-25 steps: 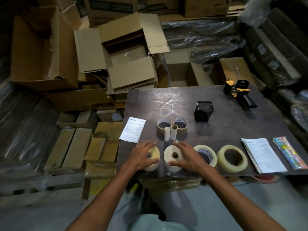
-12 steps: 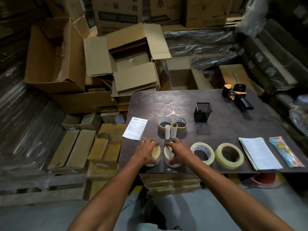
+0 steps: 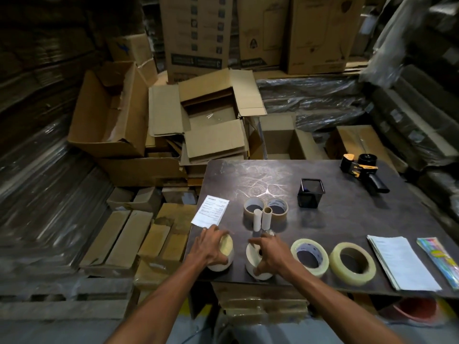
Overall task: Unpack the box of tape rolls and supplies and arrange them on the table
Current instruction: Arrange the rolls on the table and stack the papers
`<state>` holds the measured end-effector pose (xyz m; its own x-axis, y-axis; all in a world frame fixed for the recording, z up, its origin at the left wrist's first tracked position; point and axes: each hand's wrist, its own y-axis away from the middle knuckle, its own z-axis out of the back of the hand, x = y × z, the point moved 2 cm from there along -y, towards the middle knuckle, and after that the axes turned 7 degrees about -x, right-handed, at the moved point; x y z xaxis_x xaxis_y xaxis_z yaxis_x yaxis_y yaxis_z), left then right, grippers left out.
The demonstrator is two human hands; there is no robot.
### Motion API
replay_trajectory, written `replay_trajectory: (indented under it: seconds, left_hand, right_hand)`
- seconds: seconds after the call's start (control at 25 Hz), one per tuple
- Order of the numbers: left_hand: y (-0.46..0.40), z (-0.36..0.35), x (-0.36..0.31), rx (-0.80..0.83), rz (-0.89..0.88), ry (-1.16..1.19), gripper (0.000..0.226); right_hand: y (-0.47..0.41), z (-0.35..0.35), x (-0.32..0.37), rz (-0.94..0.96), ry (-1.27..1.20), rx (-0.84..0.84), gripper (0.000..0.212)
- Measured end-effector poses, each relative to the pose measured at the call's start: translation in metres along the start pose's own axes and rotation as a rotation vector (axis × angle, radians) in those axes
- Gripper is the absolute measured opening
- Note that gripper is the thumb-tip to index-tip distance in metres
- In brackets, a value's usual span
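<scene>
At the near left of the dark table (image 3: 347,219), my left hand (image 3: 210,247) grips a pale tape roll (image 3: 226,248) from its left side. My right hand (image 3: 272,253) holds a second whitish roll (image 3: 252,254) beside it, fingers curled over its top. Two more clear tape rolls (image 3: 310,255) (image 3: 352,263) lie flat to the right in the same row. Behind my hands stand two small cardboard cores (image 3: 262,218), with two brown tape rings (image 3: 265,207) lying flat behind them.
A printed slip (image 3: 210,214) lies at the table's left edge. A black mesh cup (image 3: 311,192) and a tape dispenser (image 3: 360,170) sit farther back. A paper stack (image 3: 402,261) and a colourful packet (image 3: 438,259) lie right. Open cardboard boxes (image 3: 211,120) crowd behind.
My view has tilted up and pulled back. Both hands stay on the two left rolls, which now stand slightly farther apart.
</scene>
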<state>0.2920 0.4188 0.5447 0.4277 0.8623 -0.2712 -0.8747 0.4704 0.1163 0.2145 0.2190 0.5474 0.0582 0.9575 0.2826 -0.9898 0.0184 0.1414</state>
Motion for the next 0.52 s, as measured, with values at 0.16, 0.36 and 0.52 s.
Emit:
replay_trajectory:
  seconds: [0.16, 0.36, 0.52]
  left_hand:
    - [-0.013, 0.04, 0.017, -0.039, 0.049, -0.029, 0.092]
    - [-0.057, 0.085, 0.039, -0.079, 0.068, -0.033, 0.094]
    - [-0.12, 0.105, 0.059, -0.106, 0.058, -0.018, 0.095]
  right_hand:
    - [-0.009, 0.031, 0.022, 0.087, -0.052, -0.036, 0.098]
    - [-0.054, 0.089, 0.049, 0.171, -0.047, -0.133, 0.096]
    - [-0.121, 0.115, 0.046, 0.143, -0.062, -0.173, 0.094]
